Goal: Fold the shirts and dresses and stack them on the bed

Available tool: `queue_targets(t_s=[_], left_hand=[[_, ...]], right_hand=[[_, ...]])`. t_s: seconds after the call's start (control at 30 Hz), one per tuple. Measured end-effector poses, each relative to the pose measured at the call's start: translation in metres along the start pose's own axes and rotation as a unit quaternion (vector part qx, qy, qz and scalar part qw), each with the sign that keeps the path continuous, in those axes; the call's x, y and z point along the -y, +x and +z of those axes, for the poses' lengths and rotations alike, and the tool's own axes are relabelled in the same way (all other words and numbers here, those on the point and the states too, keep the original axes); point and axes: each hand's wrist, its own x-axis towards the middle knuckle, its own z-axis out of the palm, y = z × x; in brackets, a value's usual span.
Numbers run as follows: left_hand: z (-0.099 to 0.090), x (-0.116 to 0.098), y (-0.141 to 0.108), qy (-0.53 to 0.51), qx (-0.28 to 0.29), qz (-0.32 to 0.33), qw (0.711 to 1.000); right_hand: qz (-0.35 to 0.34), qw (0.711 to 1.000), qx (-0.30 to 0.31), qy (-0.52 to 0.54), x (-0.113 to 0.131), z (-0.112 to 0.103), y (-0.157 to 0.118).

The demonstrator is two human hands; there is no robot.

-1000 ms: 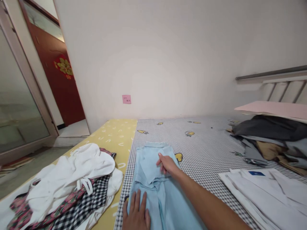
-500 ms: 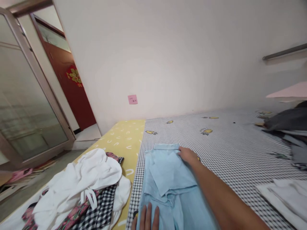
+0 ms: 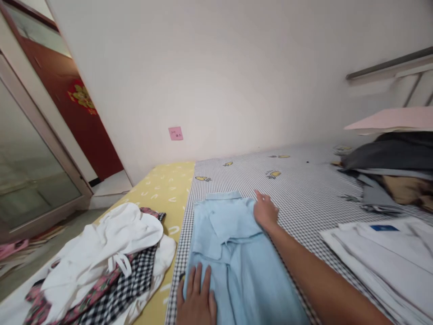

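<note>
Off the collar's (image 3: 223, 196) corner, the right hand (image 3: 266, 211) has slid to the shoulder edge of the pale-blue cloth garment (image 3: 257, 271), lower centre; its grip I cannot tell. With the left hand (image 3: 196, 301) flat, fingers apart, straightening seems underway, calling for light, even tension.

Blue garment (image 3: 250, 266): matt, creased cloth; wall (image 3: 237, 81): smooth, matt; pink note (image 3: 175, 133): paper.

Light-blue garment (image 3: 250, 266), yellow sheet (image 3: 165, 185)
</note>
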Motion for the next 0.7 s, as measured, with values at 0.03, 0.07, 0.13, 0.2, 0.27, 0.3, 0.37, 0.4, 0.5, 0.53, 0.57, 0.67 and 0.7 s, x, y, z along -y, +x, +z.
queue_targets(t_s=[0.03, 0.07, 0.13, 0.2, 0.27, 0.3, 0.37, 0.4, 0.5, 0.53, 0.57, 0.67, 0.7], left_hand=[[-0.008, 0.000, 0.002, -0.014, 0.018, 0.006, 1.000], [-0.016, -0.001, 0.004, -0.029, 0.039, 0.004, 0.999], [-0.033, -0.004, 0.011, -0.063, 0.081, -0.023, 0.994], [-0.049, -0.010, 0.018, -0.121, 0.118, -0.057, 0.984], [-0.061, -0.015, 0.023, -0.210, 0.136, -0.111, 0.962], [-0.066, -0.017, 0.025, -0.251, 0.135, -0.146, 0.947], [-0.075, -0.021, 0.021, -0.294, 0.122, -0.203, 0.926], [-0.079, -0.022, 0.015, -0.304, 0.111, -0.225, 0.919], [-0.094, -0.019, -0.019, -0.331, 0.062, -0.274, 0.901], [-0.099, -0.016, -0.034, -0.341, 0.043, -0.294, 0.892], [-0.105, -0.011, -0.051, -0.349, 0.024, -0.317, 0.882], [-0.119, 0.006, -0.103, -0.364, -0.010, -0.397, 0.842], [-0.122, 0.011, -0.119, -0.372, -0.009, -0.419, 0.828]], right_hand=[[-0.026, 1.000, -0.009, -0.002, -0.002, -0.006, -0.022], [-0.063, 0.998, -0.008, 0.004, -0.006, -0.011, -0.047], [-0.138, 0.988, 0.020, 0.063, -0.021, -0.018, -0.101], [-0.148, 0.967, 0.061, 0.197, -0.047, -0.024, -0.155], [-0.064, 0.931, 0.087, 0.348, -0.079, -0.030, -0.205], [-0.007, 0.910, 0.088, 0.404, -0.096, -0.034, -0.226], [0.084, 0.878, 0.077, 0.464, -0.127, -0.043, -0.262], [0.113, 0.871, 0.067, 0.473, -0.140, -0.048, -0.276], [0.162, 0.871, 0.053, 0.460, -0.168, -0.061, -0.308], [0.170, 0.875, 0.056, 0.450, -0.174, -0.062, -0.316], [0.174, 0.879, 0.066, 0.439, -0.179, -0.063, -0.323], [0.185, 0.888, 0.137, 0.398, -0.189, -0.055, -0.341], [0.191, 0.890, 0.159, 0.383, -0.191, -0.051, -0.346]])
